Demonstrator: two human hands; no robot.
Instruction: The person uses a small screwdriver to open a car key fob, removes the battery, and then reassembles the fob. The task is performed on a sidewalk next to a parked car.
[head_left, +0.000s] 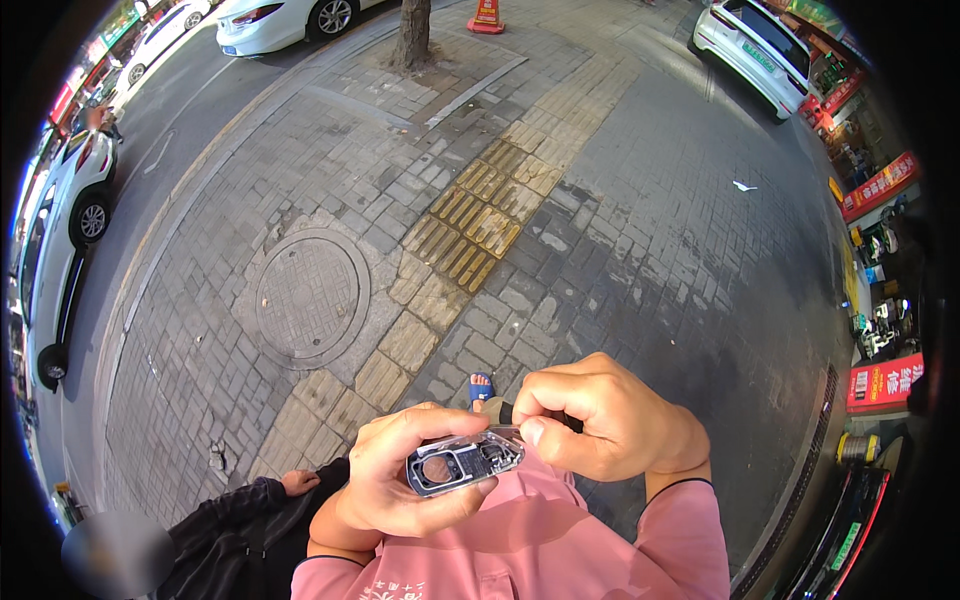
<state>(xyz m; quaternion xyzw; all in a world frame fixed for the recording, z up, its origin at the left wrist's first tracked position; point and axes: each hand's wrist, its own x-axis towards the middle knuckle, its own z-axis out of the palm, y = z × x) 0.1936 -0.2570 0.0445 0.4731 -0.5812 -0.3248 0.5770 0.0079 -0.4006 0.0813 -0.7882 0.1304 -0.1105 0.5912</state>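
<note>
My left hand [393,470] grips an opened car key fob [463,464] between thumb and fingers, in front of my chest. The fob has a silver rim and a dark inside, with a round coppery-looking recess or disc at its left end and small metal parts at its right end. My right hand [590,418] is closed in a pinch just beyond the fob's right end. Something dark shows between its curled fingers, too hidden to name. Whether the right fingertips touch the fob, I cannot tell.
A person in a black jacket [245,530] stands close at my left. Ahead are a round manhole cover [312,297], yellow tactile paving [470,225], a tree trunk [412,35] and a traffic cone [487,15]. White cars are parked around; red signs [886,383] line the right.
</note>
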